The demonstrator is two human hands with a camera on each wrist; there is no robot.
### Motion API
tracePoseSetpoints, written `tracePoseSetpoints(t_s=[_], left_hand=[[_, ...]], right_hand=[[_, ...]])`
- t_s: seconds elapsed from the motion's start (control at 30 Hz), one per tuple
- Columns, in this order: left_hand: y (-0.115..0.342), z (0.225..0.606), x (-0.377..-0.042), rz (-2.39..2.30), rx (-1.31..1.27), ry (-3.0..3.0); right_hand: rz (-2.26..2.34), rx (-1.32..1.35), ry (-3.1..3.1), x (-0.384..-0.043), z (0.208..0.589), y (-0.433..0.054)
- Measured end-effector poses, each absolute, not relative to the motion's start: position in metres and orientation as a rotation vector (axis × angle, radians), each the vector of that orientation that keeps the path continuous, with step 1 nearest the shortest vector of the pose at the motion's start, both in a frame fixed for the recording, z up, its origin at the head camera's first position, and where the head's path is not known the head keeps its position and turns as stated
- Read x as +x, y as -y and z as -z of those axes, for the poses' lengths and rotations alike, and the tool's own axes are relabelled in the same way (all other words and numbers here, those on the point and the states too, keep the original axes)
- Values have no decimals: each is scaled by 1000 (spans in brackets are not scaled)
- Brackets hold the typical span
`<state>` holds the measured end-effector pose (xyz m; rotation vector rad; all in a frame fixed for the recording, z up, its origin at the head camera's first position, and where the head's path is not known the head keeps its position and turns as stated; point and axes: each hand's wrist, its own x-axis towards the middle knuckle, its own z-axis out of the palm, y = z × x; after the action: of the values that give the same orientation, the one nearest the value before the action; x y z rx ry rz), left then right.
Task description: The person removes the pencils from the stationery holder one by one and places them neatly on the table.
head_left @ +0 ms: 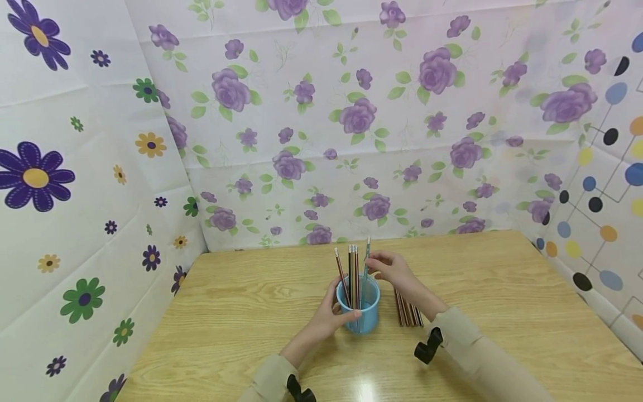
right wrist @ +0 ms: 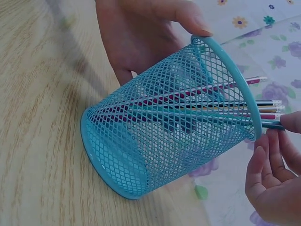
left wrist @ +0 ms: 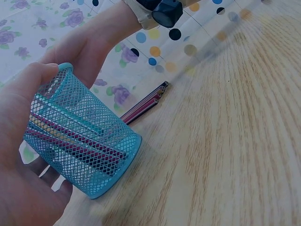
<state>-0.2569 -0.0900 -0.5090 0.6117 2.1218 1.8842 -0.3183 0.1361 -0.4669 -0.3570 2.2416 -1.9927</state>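
A light-blue mesh pencil cup (head_left: 370, 319) stands upright on the table. My left hand (head_left: 324, 321) holds it from the left, thumb at the near side and fingers curving behind. Inside lean several pencils (head_left: 353, 273), their white eraser ends up; one dark red pencil (right wrist: 216, 88) tilts apart from the others. Over the cup's right rim, my right hand (head_left: 394, 272) pinches a teal pencil (head_left: 368, 250) between thumb and fingers near its upper end. The lower part of that pencil is inside the cup, seen through the mesh in the right wrist view.
A group of striped pencils (head_left: 408, 314) lies on the wooden table (head_left: 241, 324) just right of the cup, partly under my right forearm. Flowered sheets (head_left: 301, 111) hang behind and to the left, and a dotted sheet (head_left: 610, 184) on the right.
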Motion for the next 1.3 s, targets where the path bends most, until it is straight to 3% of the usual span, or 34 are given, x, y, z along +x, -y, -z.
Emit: tracePoseSetpoints(t_s=[1.3], left_hand=[[89, 513, -258, -1913, 595, -2122]], right_hand=[[2308, -259, -1917, -325, 462, -144]])
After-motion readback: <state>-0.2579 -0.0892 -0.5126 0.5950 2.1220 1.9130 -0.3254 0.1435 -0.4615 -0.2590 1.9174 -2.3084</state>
